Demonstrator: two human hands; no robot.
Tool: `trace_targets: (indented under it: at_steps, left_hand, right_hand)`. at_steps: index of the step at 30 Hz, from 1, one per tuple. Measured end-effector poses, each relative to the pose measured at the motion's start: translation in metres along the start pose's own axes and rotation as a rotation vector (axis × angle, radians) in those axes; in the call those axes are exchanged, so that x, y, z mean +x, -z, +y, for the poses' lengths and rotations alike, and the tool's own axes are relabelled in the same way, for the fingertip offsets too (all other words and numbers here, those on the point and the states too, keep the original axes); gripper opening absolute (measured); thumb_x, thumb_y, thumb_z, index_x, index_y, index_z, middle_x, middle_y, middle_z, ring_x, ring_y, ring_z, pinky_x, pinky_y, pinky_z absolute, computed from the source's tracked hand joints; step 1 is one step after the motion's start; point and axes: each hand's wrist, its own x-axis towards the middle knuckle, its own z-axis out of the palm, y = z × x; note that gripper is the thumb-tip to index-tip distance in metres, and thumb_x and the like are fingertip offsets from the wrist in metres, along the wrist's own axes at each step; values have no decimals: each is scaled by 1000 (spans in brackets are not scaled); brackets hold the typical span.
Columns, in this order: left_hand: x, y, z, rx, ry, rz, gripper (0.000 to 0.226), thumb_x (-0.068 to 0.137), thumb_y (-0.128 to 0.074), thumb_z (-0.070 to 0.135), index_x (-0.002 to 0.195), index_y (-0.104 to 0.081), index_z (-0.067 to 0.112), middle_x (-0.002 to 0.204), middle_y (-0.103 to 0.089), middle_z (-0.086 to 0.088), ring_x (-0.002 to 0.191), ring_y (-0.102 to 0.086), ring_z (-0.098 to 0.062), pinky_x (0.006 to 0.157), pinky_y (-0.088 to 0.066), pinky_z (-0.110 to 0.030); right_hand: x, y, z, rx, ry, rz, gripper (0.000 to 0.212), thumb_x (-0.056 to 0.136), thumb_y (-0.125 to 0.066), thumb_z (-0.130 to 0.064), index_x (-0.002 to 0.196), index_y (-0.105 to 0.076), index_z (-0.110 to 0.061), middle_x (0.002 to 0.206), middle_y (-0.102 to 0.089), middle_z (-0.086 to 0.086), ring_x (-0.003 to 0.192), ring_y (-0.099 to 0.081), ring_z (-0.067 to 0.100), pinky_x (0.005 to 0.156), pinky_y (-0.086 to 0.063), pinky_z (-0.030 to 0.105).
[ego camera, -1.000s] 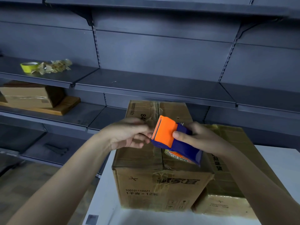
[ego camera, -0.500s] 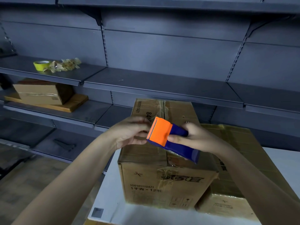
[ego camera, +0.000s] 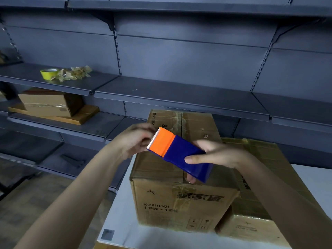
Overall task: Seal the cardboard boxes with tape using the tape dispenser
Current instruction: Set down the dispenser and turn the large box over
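Grey metal shelving [ego camera: 179, 97] fills the background, and in front of it a white table [ego camera: 122, 212] carries two cardboard boxes side by side. The nearer cardboard box [ego camera: 161, 198] has its top flaps closed, with old tape along the centre seam. The second box [ego camera: 260, 159] touches its right side and sits lower.

The tape dispenser [ego camera: 179, 153], with a blue body and an orange front, is held in the air above the nearer box, not touching it. The right hand [ego camera: 215, 155] grips the blue body, thumb on top and fingers wrapped beneath. The left hand [ego camera: 133, 141] is curled at the orange end. It is blurred, so I cannot tell whether it pinches a tape end or only the dispenser.

The dispenser looks light, rigid and glossy, so it is probably a little slippery. It is best held round the blue body, away from the serrated blade [ego camera: 152, 139]. The tape itself would be thin and sticky and is best taken by its free end
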Motion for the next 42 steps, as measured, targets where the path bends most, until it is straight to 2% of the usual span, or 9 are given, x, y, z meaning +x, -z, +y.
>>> trace_targets:
  at_steps: [3,8,11,15,22,27,35,38,42]
  left_hand:
    - [0,-1,3,78,-73,62,28,88,-39,-13,76,-55,7,71,-53,-10,63,-53,-16,51,-48,-21]
    - [-3,-8,-2,96,-132,125,30,86,-37,-18,76,-52,6,76,-53,-16,70,-51,-23,59,-43,-28]
    - [-5,-10,-5,58,-136,181,30,86,-38,-17,74,-52,7,72,-56,-11,66,-52,-20,55,-44,-25]
    - [-11,17,-6,-37,-177,457,23,89,-54,-4,71,-49,10,73,-56,-8,56,-53,-11,48,-47,-15]
    - [-33,17,-34,-42,-103,462,22,89,-58,3,69,-50,9,59,-57,-3,51,-53,-10,50,-47,-19]
    - [-66,55,-57,45,-55,733,22,89,-45,-12,74,-52,2,61,-48,-12,50,-43,-19,38,-40,-16]
    - [-57,39,-90,92,21,694,24,86,-48,-13,67,-50,1,58,-46,-11,46,-39,-20,36,-34,-15]
    - [-52,36,-98,63,15,694,27,85,-44,-15,65,-48,3,54,-43,-9,44,-35,-17,37,-30,-14]
    - [-45,35,-105,44,15,692,29,86,-45,-12,62,-45,4,40,-43,1,42,-34,-17,37,-29,-14]
  right_hand:
    - [0,3,0,60,24,-32,49,74,-67,-39,115,-51,-18,89,-73,7,77,-71,20,63,-56,27]
    - [-4,10,0,84,57,-3,41,68,-67,-42,103,-53,-27,86,-73,-9,77,-71,12,59,-54,20]
    - [-1,11,-2,47,47,13,53,64,-69,-45,107,-52,-21,86,-73,-2,76,-70,13,60,-54,22]
    - [-12,21,9,60,7,-14,57,64,-73,-44,109,-50,-15,78,-73,1,69,-69,15,57,-54,23]
    - [-27,30,16,-24,-77,-110,72,59,-69,-60,109,-45,-14,70,-71,5,61,-69,16,53,-52,22]
    - [-48,51,30,-219,-211,-78,101,24,-77,-77,103,-52,-20,90,-69,-1,74,-69,10,62,-54,22]
    - [-54,77,43,-304,-341,-126,100,30,-82,-71,107,-51,-14,104,-67,21,98,-62,43,74,-54,37]
    - [-57,80,51,-301,-361,-138,101,31,-84,-68,108,-49,-13,104,-66,23,93,-63,43,77,-53,44]
    - [-59,81,52,-320,-353,-170,100,32,-83,-70,107,-52,-11,104,-66,23,87,-64,33,66,-54,32]
